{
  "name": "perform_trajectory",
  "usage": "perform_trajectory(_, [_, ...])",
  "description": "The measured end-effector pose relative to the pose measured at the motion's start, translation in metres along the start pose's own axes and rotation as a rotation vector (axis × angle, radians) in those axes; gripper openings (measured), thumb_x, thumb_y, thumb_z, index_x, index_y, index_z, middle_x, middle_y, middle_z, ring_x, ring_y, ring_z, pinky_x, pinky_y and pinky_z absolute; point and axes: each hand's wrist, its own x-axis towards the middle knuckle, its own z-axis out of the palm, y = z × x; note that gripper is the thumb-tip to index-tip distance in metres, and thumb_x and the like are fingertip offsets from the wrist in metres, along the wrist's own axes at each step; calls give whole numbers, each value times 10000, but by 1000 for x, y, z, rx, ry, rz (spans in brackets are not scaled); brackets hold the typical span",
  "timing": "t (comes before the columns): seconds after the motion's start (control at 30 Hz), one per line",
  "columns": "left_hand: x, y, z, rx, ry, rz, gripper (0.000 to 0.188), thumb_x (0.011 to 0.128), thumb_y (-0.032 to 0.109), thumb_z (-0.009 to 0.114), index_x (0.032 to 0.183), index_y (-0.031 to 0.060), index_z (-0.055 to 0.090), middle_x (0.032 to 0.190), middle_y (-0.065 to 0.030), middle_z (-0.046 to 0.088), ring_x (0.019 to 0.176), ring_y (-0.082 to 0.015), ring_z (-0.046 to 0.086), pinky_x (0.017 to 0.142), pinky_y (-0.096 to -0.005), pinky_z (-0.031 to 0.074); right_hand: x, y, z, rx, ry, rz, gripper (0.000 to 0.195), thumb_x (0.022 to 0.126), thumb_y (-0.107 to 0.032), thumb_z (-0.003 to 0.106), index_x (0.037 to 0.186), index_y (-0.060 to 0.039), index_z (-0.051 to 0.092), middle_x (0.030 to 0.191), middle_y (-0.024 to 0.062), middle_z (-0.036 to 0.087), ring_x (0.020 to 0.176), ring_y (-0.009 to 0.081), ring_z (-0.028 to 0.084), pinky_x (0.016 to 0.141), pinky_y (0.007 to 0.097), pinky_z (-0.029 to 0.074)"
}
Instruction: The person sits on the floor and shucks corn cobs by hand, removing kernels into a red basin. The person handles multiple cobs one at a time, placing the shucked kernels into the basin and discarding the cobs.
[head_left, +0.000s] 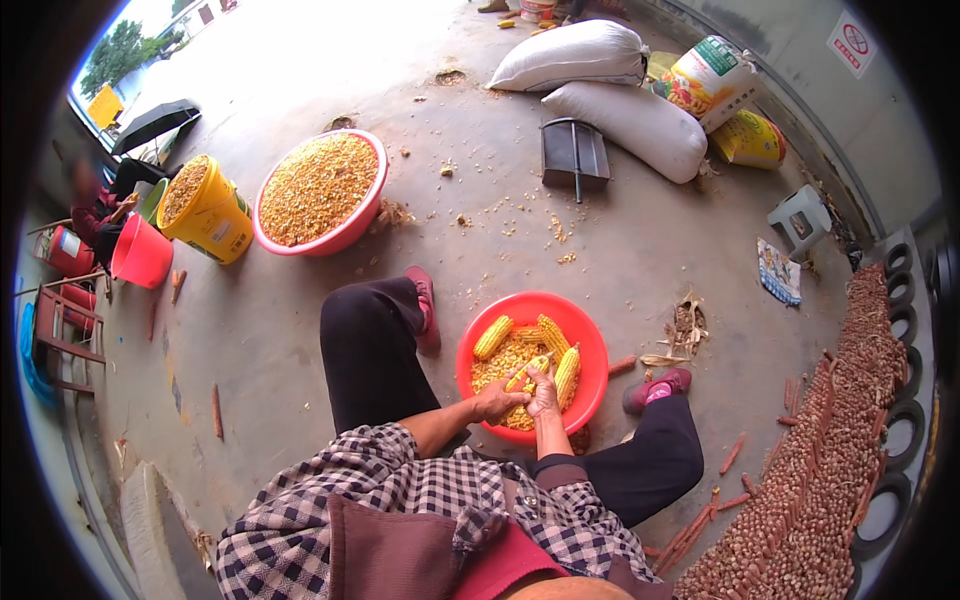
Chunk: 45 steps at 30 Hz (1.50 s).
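A partly shelled ear of corn (528, 372) is held between my two hands over a red plastic basin (594, 375). My left hand (495, 401) grips its lower part, while my right hand (545, 394) wraps its right side, fingers touching the kernels. Loose yellow kernels (487, 372) cover the bottom of the basin. On them lie several whole ears, one corn ear (493, 337) at the left and another ear (568, 371) along the right side. The basin stands on the floor between my legs. My hands hide part of the held ear.
A pink basin (367, 214) and yellow bucket (217, 231) full of kernels stand ahead left, near a seated person (97, 206). A black dustpan (559, 161) lies before white sacks (626, 127). Bare cobs (817, 442) are stacked along the right wall; more cobs (688, 534) lie loose.
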Motion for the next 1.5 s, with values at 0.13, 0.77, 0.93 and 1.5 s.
perform_trajectory(0.13, [5, -11, -6, 281, 65, 2, 784, 769, 346, 666, 1418, 152, 272, 727, -95, 589, 554, -149, 541, 474, -295, 431, -10, 0, 10, -43, 42, -24, 497, 787, 0, 638, 1208, -115, 399, 891, 74, 578, 777, 189, 593, 684, 323, 512])
perform_trajectory(0.77, [22, -42, -11, 701, 272, 276, 652, 791, 348, 647, 1333, 106, 377, 781, -108, 598, 609, -178, 562, 520, -324, 442, -14, -18, 32, 20, 30, 8, 541, 812, -143, 661, 1243, -67, 344, 854, 99, 604, 674, 209, 611, 633, 343, 520])
perform_trajectory(0.93, [18, -30, -4, 449, 159, 145, 648, 805, 338, 640, 1356, 139, 364, 715, -64, 573, 560, -139, 531, 474, -291, 410, -5, -3, 12, -107, 142, -112, 577, 801, -78, 631, 1301, -61, 344, 905, 59, 568, 804, 161, 583, 663, 302, 505])
perform_trajectory(1.5, [3, -1, 1, 144, 126, 43, 472, 826, 256, 632, 1240, 85, 484, 652, -4, 513, 485, -89, 445, 402, -258, 328, -7, -25, 17, 198, -89, 68, 331, 839, -52, 587, 1142, -69, 455, 900, 125, 608, 831, 273, 620, 749, 434, 530])
